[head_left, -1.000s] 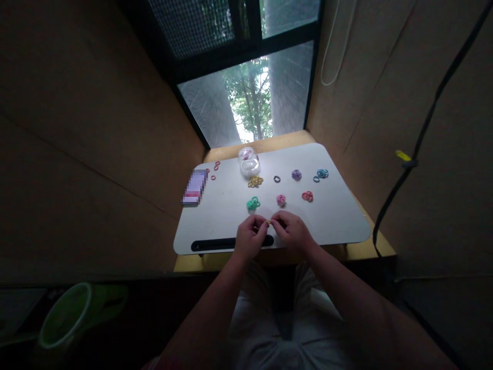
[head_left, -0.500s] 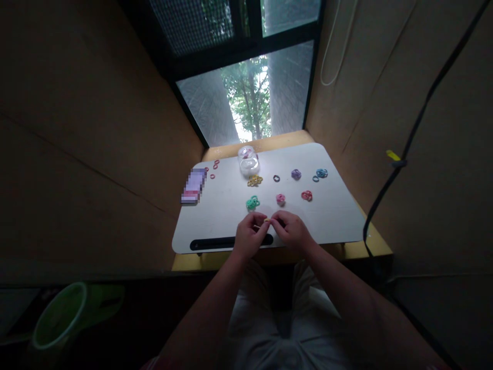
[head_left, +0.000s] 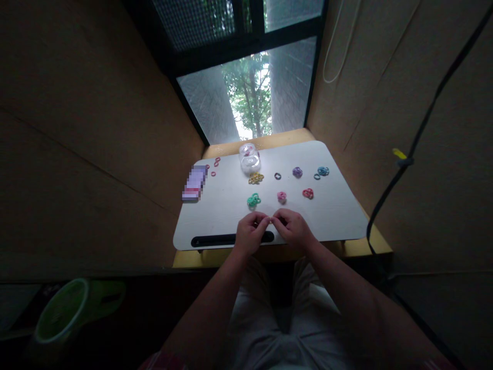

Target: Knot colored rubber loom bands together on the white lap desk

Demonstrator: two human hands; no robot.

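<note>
My left hand [head_left: 250,232] and my right hand [head_left: 292,227] meet over the near edge of the white table [head_left: 215,210]. Both are closed, thumbs against fingers, pinching a small yellow hair tie [head_left: 270,220] that the fingertips mostly hide. Just beyond them lie a green pile of hair ties [head_left: 253,200] and a pink pile [head_left: 282,197], with a red pile [head_left: 308,193] to the right. Farther back are yellow ties [head_left: 256,178], a dark tie [head_left: 278,176], purple ties [head_left: 297,172] and blue ties [head_left: 323,171].
A clear plastic jar [head_left: 250,163] stands at the back of the table. Several reddish ties [head_left: 217,162] lie at the back left beside a blurred phone [head_left: 194,183]. A black slot [head_left: 211,240] runs along the front. To the right hangs a dark cord [head_left: 427,113]; a green basket [head_left: 63,311] sits lower left.
My fingertips have drawn closer around the yellow tie, so less of it shows. The view has shifted slightly; the piles on the table stay put.
</note>
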